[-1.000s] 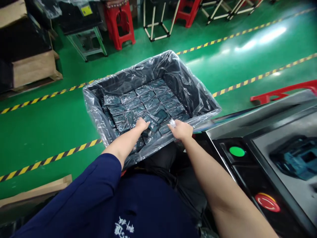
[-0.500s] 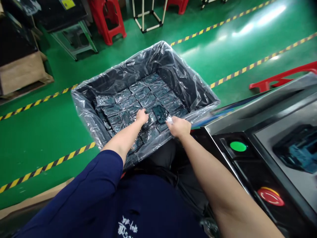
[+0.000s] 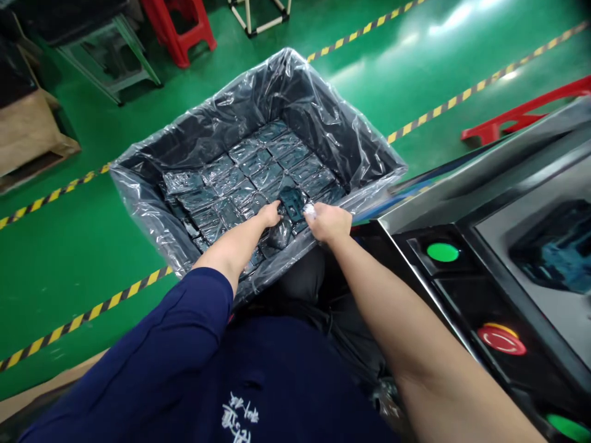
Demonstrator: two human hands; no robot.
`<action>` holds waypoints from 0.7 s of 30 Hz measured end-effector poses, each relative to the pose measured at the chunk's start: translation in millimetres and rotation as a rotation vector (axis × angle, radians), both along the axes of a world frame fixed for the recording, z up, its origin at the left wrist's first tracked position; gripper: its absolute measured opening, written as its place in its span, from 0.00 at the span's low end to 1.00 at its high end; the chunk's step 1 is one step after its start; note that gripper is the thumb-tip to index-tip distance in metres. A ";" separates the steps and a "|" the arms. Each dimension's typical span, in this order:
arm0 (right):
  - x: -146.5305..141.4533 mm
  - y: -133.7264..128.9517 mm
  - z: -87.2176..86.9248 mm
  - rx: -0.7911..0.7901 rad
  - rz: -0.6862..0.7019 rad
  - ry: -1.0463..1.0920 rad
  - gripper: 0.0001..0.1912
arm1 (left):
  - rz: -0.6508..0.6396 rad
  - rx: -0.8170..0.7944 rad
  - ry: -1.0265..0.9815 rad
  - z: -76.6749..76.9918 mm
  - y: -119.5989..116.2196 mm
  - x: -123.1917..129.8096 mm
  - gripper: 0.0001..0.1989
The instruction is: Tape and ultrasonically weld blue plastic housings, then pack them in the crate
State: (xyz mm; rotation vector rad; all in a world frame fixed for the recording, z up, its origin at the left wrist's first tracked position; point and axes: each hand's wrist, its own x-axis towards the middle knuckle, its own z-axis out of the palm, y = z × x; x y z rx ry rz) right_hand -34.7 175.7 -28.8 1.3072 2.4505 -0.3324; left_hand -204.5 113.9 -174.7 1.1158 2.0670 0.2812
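A bin lined with clear plastic point(image 3: 258, 117) sits in front of me, holding rows of flat, dark teal parts in shiny film bags point(image 3: 244, 169). One dark, flat part with cut-outs point(image 3: 292, 203) stands out between my hands. My left hand point(image 3: 269, 215) rests among the bags, its fingertips close to that part. My right hand point(image 3: 329, 223) pinches a crumpled bit of clear plastic film point(image 3: 309, 211) at the part's right side. A bulge of dark bagging point(image 3: 279, 235) lies below my left hand. The layers beneath are hidden.
To my right stands a steel-edged machine point(image 3: 462, 197) with a green button point(image 3: 442, 251) and a red stop button point(image 3: 502, 339). A red stool point(image 3: 178, 31) and a metal-framed stand point(image 3: 108, 55) stand on the green floor, which has yellow-and-black tape lines point(image 3: 83, 317).
My hands have drawn closer together around the dark part, and the bagging below my left hand now bulges. The whole scene has shifted upward in view as my head moved.
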 end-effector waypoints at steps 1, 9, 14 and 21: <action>0.0 0.0 -0.5 0.004 0.000 0.002 0.23 | -0.013 0.004 -0.008 1.3 -2.4 -1.0 0.30; -0.9 -0.9 -2.5 0.046 -0.003 0.006 0.22 | 0.107 0.093 0.012 29.3 -22.4 -38.9 0.16; -0.9 -0.1 -3.6 0.044 0.006 0.001 0.22 | 0.186 0.241 -0.055 49.7 -30.8 -50.6 0.15; 0.0 1.6 -9.4 0.054 -0.001 0.008 0.28 | 0.280 0.381 -0.095 97.2 -31.1 -40.4 0.12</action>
